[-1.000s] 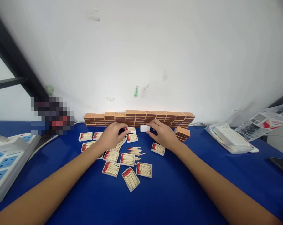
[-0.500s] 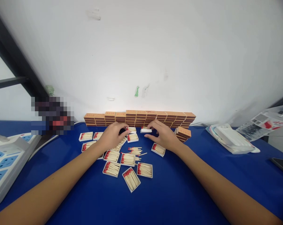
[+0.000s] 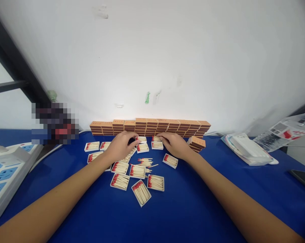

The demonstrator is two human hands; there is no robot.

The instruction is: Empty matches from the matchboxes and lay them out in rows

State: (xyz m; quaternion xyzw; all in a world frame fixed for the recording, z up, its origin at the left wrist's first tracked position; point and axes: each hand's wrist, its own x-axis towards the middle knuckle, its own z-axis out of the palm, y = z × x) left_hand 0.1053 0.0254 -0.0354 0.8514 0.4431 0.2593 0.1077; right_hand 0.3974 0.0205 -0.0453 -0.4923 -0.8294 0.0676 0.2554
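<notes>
Matches (image 3: 120, 181) in shallow white trays (image 3: 119, 187), mid-frame, some hidden behind left hand (image 3: 120, 146).
Left grip narrow, hold unclear; grip of right hand (image 3: 176, 145) impossible to tell.

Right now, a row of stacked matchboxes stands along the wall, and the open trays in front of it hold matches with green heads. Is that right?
Not quite: the matches in the open trays have red heads, not green, as the head view shows. The row of stacked matchboxes does stand along the wall, behind the trays.

L hand (image 3: 120, 145) & R hand (image 3: 174, 145) bare, forearms (image 3: 66, 193) bare too, narrowing twd hands.
</notes>
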